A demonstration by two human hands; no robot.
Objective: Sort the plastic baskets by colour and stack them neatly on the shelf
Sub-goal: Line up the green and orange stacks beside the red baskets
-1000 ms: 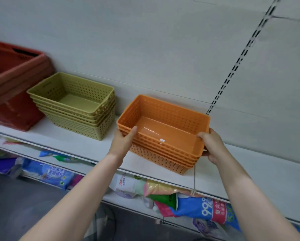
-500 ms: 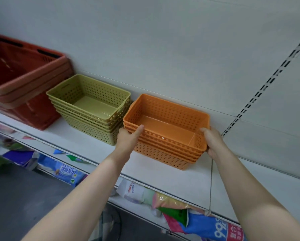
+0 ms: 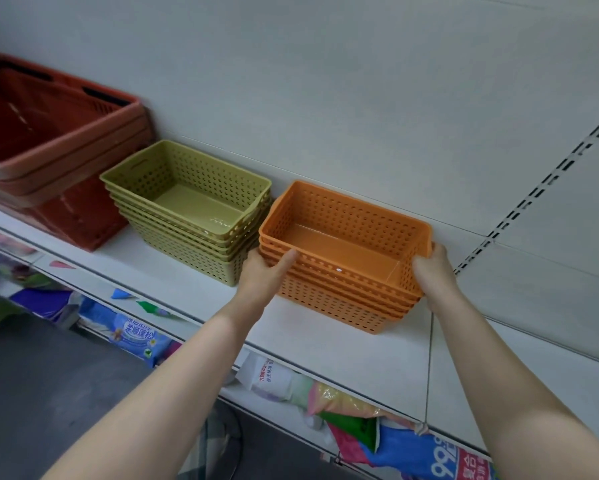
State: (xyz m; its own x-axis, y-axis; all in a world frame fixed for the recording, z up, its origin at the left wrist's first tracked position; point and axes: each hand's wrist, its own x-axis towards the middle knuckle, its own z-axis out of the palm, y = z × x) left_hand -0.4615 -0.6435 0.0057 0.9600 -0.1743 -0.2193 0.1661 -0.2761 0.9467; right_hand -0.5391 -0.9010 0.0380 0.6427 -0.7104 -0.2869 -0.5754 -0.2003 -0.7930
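A stack of several orange perforated baskets (image 3: 346, 223) rests on the white shelf (image 3: 326, 348), close to the back wall. My left hand (image 3: 261, 275) grips its left end, thumb along the top rim. My right hand (image 3: 433, 271) holds the right end, fingers curled over the rim. Directly left of it stands a stack of several olive-green baskets (image 3: 187, 188), almost touching the orange stack.
Large red shopping baskets (image 3: 48, 140) are stacked at the far left of the shelf. The shelf to the right of the orange stack is bare. Below, a lower shelf holds colourful packaged goods (image 3: 377, 427). A slotted upright (image 3: 533, 195) runs up the back panel.
The orange stack has slid left along the shelf, closing the gap to the green stack. Both hands kept their hold on it.
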